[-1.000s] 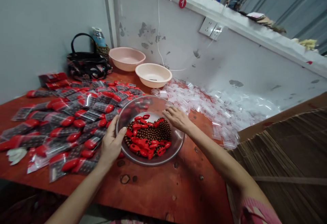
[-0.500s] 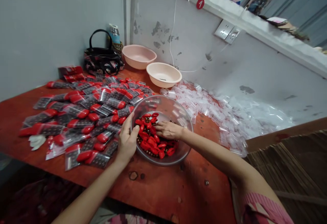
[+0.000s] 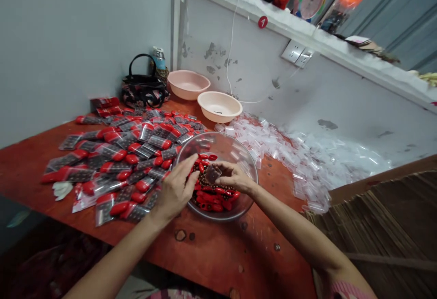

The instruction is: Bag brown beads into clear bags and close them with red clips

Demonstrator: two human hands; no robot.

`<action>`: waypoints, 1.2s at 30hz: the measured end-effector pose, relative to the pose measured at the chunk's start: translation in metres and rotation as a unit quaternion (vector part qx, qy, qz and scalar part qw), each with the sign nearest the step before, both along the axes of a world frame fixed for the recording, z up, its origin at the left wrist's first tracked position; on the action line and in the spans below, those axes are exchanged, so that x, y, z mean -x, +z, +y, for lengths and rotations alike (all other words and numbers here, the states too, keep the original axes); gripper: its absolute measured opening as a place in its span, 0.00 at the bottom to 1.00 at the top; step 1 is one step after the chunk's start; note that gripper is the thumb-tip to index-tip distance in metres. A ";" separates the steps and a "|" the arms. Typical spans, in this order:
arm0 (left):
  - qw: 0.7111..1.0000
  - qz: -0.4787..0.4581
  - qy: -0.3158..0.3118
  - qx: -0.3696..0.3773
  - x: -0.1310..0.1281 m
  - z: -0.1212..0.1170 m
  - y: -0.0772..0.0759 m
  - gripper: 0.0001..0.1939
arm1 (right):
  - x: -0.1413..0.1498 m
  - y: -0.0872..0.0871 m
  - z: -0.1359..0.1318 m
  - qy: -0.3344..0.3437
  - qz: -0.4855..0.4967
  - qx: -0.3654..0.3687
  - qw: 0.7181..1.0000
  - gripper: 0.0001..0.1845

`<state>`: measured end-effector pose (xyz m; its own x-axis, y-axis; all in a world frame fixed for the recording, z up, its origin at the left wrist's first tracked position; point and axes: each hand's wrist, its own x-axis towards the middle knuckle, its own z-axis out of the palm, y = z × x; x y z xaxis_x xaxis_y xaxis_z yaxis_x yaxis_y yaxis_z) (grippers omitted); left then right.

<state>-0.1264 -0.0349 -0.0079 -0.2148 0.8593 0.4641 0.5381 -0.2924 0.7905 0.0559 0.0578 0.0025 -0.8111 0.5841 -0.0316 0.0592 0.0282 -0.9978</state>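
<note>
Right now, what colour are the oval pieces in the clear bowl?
The oval pieces are bright red, clearest in the head view.

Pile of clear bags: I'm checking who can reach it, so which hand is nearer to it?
Right. The right hand is over the glass bowl, closer to the clear bags; the left hand is at the bowl's opposite side, farther from them.

Left hand (image 3: 175, 191) curled, right hand (image 3: 236, 178) pinching, both close together (palms facing inward)
</note>
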 end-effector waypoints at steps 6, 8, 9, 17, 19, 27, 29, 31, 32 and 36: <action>0.983 -0.056 -0.130 0.114 -0.013 0.008 0.007 0.19 | -0.003 0.012 -0.016 -0.012 0.066 0.002 0.998 0.27; 0.978 -0.092 -0.142 0.124 -0.014 0.010 0.007 0.18 | -0.005 0.013 -0.018 -0.006 0.080 -0.021 0.997 0.28; 0.974 -0.107 -0.149 0.130 -0.014 0.010 0.008 0.18 | -0.007 0.013 -0.018 -0.002 0.083 -0.030 0.996 0.28; 0.955 -0.165 -0.188 0.157 -0.018 0.012 0.007 0.19 | -0.019 0.007 -0.019 -0.026 0.009 -0.242 0.970 0.28; 0.956 -0.165 -0.187 0.157 -0.017 0.013 0.006 0.18 | -0.021 0.006 -0.021 -0.051 0.003 -0.310 0.949 0.26; 0.959 -0.149 -0.186 0.153 -0.018 0.014 0.004 0.15 | -0.025 0.005 -0.021 -0.080 -0.013 -0.264 0.961 0.14; 0.968 -0.132 -0.158 0.141 -0.019 0.015 0.002 0.15 | -0.028 0.008 -0.015 -0.064 -0.010 -0.169 0.983 0.13; 0.974 -0.137 -0.124 0.130 -0.019 0.015 -0.001 0.15 | -0.034 0.011 -0.005 -0.062 -0.032 -0.120 0.990 0.12; 0.974 -0.154 -0.110 0.128 -0.019 0.016 -0.002 0.15 | -0.037 0.013 0.002 -0.074 -0.065 -0.130 0.987 0.11; 0.939 -0.311 -0.084 0.122 -0.021 0.016 -0.002 0.19 | -0.044 0.015 0.032 -0.151 -0.276 -0.360 0.878 0.11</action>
